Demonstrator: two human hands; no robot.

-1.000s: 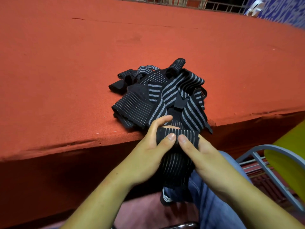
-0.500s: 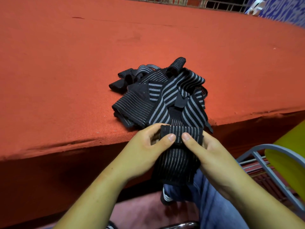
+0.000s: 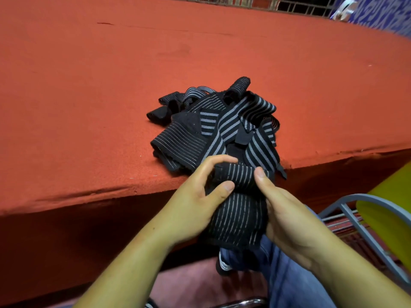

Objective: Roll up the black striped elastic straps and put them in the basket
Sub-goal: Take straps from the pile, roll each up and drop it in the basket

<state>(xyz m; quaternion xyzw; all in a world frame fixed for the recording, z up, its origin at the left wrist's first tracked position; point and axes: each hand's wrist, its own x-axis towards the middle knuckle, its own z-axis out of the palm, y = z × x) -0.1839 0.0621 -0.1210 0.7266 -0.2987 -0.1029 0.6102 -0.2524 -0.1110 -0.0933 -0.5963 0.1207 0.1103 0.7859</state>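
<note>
Red felt-like cloth covers the table (image 3: 89, 96), which fills the upper part of the view. Its front edge runs across the middle, with dark shadow beneath it. Left of centre, the left hand (image 3: 189, 207) is curled round the partly rolled strap (image 3: 238, 214): the forefinger arches over the top of the roll and the thumb presses against its near face. The strap is held just in front of the table edge. Its rolled upper end lies crosswise between the two hands, and the unrolled length hangs flat over the jeans (image 3: 293, 285). Below the hanging end a dark shoe (image 3: 222, 264) shows. Directly behind the roll, on the table near the front edge, lies the pile of black striped elastic straps (image 3: 222, 125), loose and tangled, with one end drooping over the edge at its right. The right hand (image 3: 289, 218) grasps the right end of the roll with the thumb on top; its fingers are hidden behind the strap. At far right stands a yellow chair (image 3: 387, 214) with a grey metal frame (image 3: 355, 225).
</note>
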